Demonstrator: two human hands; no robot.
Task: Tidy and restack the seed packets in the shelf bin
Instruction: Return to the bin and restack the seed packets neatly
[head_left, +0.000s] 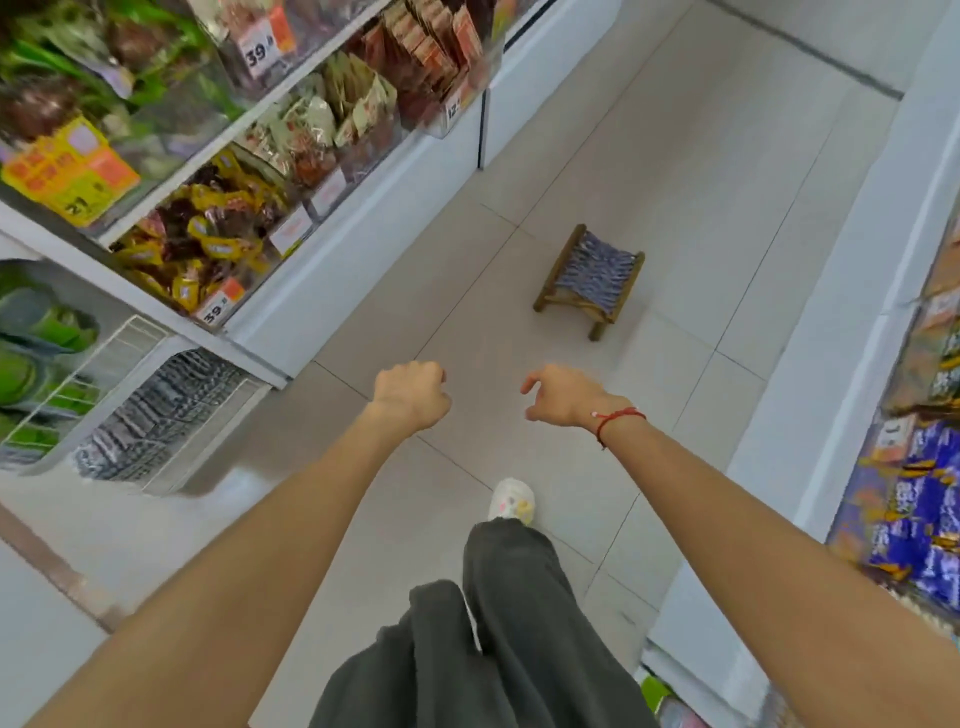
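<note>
Left hand (413, 394) loosely curled, right hand (558, 393) relaxed; both hold nothing. Woven stool (592, 280) stands on floor beyond. Packet bins (208, 244) line left shelves.

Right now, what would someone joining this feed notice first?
Two bare arms stretch over the tiled aisle, the left hand and right hand both loosely curled and holding nothing. Ahead of them a small woven stool stands on the floor. Packed snack bins line the shelves on the left.
</note>
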